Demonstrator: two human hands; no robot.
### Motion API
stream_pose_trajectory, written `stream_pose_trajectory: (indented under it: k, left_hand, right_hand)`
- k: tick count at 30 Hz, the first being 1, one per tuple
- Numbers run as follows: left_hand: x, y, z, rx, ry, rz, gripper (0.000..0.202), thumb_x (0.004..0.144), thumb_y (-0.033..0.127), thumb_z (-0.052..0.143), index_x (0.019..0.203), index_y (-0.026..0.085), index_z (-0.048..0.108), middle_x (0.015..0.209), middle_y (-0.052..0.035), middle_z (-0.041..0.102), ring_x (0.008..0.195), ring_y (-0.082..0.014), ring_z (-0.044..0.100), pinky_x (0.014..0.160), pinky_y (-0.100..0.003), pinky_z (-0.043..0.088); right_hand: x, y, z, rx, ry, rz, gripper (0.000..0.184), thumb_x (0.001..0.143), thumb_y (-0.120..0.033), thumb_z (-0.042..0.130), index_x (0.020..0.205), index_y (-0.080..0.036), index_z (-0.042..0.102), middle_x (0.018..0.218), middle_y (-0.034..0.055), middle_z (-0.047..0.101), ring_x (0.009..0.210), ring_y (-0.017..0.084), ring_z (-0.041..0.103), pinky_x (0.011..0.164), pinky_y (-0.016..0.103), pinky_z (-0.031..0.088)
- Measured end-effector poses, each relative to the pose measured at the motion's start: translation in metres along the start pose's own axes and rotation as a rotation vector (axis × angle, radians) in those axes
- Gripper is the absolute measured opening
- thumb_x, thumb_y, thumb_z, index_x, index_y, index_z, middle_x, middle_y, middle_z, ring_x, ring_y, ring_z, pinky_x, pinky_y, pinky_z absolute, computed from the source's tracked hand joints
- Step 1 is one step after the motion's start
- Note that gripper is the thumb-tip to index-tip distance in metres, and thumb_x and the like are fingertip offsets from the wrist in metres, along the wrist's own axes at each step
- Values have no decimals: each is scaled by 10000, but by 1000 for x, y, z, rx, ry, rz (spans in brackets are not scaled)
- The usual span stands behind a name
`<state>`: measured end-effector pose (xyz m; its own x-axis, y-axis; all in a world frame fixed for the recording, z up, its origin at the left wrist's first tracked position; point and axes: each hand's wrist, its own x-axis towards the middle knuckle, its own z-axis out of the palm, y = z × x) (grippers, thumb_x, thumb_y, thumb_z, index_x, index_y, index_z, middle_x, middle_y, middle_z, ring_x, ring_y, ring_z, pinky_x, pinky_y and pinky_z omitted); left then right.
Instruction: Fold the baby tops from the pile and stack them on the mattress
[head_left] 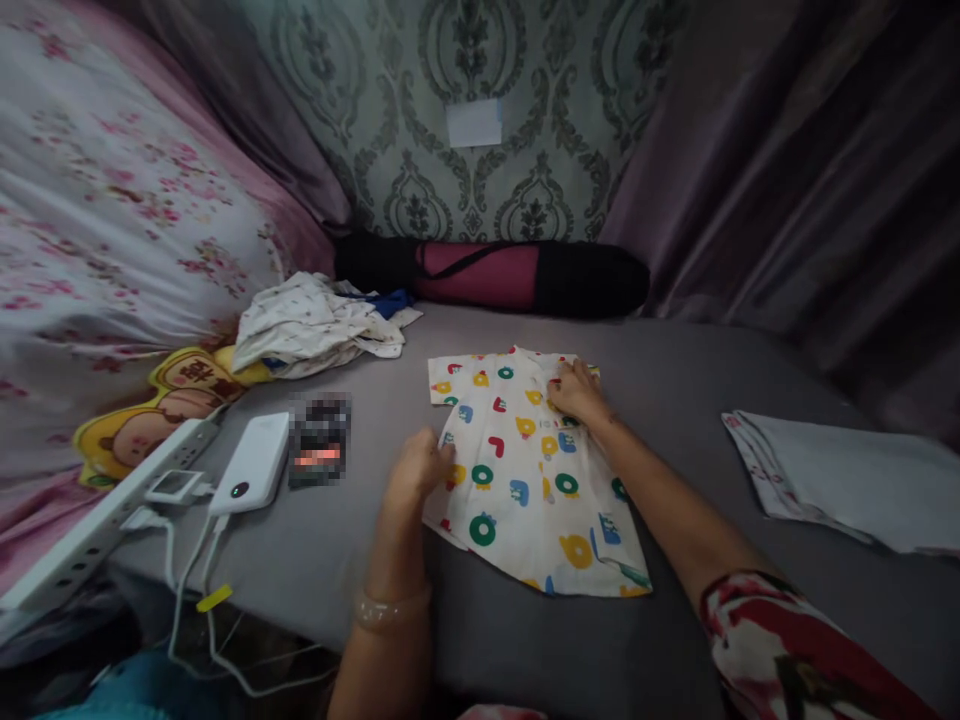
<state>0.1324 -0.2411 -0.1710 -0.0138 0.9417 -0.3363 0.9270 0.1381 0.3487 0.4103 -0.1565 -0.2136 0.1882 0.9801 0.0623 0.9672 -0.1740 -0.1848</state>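
A small white short-sleeved shirt (517,470), printed with colourful letter-like figures in red, green, yellow and blue, lies spread on the grey bed surface, its collar away from me. At its left side edge, my left hand (420,462) has its fingers closed on the fabric; a pale bangle circles that wrist. My right hand (577,392) reaches across to the right shoulder and sleeve, fingers bent and pinching the cloth there. Both sets of fingertips are partly hidden.
Crumpled white clothes (322,325) lie at the back left, before a black and maroon long bag (480,278). A folded white cloth (855,480) rests at right. A power bank (253,462), power strip (120,500), cables and yellow plush toys (150,420) occupy the left.
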Motion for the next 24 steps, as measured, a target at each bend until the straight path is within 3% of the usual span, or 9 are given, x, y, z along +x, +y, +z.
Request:
stream_pose_trajectory:
  k: [3,7,10,13,18,21,24]
  left_hand:
    - [0,-2,-2,9,-24,11,276,901,393,457,920,165,611,1009,-118,695,883,-207,643,633,-259,401]
    - [4,-11,-1,3,-47,21,276,881,404,482,874,175,635,923,-105,708,825,-199,649,604,-252,394]
    - [8,-18,0,-17,-69,36,276,872,391,478,834,178,649,858,-100,710,772,-193,649,582,-251,389]
    - [10,-21,0,-45,-76,41,298,873,395,468,819,172,657,815,-99,707,723,-184,645,572,-249,394]
    - [6,-18,-4,-39,-82,69,273,847,359,488,767,164,661,738,-88,687,732,-186,645,591,-242,408]
    - [2,-15,-6,-47,-79,91,265,830,372,509,747,163,649,721,-80,670,726,-186,637,581,-239,405]
    - [1,-14,-7,-76,-101,115,247,808,364,526,713,160,626,711,-70,653,679,-173,613,539,-232,380]
  right_hand:
    - [8,-40,-12,118,73,-78,423,906,-251,404,1275,-117,562,1255,181,597,1185,280,519,986,358,365]
    - [21,-116,-7,293,-160,-222,292,901,-238,439,1012,-184,704,978,81,720,920,195,642,772,235,430]
    - [28,-168,6,310,-210,-261,250,885,-260,493,956,-176,718,958,81,726,913,184,650,742,210,433]
    - [28,-203,17,296,-231,-236,278,876,-280,515,1048,-150,691,1050,137,699,988,228,646,789,254,459]
    - [21,-227,24,278,-239,-181,353,804,-183,595,1149,-117,630,1236,227,581,1093,292,613,860,337,485]
    - [23,-229,21,314,-257,-190,296,773,-65,575,1048,-137,657,1178,208,617,1108,290,608,883,346,477]
    - [31,-222,14,410,-275,-220,225,734,-44,598,918,-154,666,1017,171,681,1047,288,637,846,333,489]
